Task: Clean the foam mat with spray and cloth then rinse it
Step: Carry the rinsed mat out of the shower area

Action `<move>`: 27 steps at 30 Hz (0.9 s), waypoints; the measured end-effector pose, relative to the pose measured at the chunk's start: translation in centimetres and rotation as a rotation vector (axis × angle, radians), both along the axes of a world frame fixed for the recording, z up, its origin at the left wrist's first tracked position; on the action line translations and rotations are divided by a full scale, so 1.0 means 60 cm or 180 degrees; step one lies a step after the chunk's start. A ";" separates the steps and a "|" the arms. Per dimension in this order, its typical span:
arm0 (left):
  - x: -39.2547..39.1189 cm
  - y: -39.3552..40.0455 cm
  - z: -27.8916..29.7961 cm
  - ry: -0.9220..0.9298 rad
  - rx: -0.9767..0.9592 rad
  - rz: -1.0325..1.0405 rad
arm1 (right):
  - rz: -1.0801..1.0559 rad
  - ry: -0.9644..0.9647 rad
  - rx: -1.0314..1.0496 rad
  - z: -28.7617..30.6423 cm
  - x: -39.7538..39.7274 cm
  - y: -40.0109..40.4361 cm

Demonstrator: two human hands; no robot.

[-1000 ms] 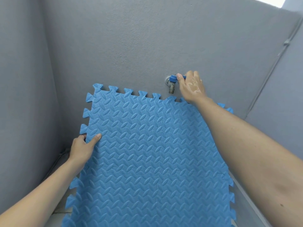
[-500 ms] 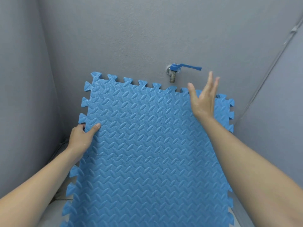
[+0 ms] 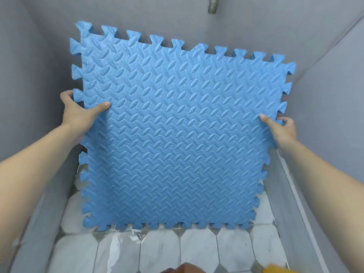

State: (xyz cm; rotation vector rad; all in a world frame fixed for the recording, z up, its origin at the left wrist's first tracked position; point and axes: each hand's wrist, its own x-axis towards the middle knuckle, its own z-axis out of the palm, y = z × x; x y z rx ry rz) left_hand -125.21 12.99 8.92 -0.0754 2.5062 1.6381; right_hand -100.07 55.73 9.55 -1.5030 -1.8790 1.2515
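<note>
At left edge, left hand (image 3: 78,113) grasps the foam mat (image 3: 177,134), thumb on its face; at right edge, right hand (image 3: 281,131) grasps likewise. Mat stands near upright between the two grips, bottom edge at wet tiled floor (image 3: 157,251), tap spout (image 3: 212,5) above (no water running). Count: one mat, one spout, two hands.

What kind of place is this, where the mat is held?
Probably a small wash area: a tap spout on a grey wall, a wet tiled floor, and close walls around the mat.
</note>
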 end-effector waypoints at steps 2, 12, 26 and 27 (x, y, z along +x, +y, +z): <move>0.034 -0.034 0.023 -0.0283 -0.0044 0.0004 | 0.0051 -0.0152 -0.0313 0.021 0.034 -0.030; 0.145 -0.134 0.310 -0.0292 -0.0336 0.0142 | 0.0148 0.0050 -0.0452 0.320 0.087 -0.126; 0.200 -0.186 1.049 0.0899 -0.0206 0.0295 | 0.0363 0.0504 0.0495 1.078 0.032 -0.189; 0.201 -0.191 1.066 0.0915 -0.0167 0.0288 | 0.0393 0.0529 0.0535 1.086 0.025 -0.186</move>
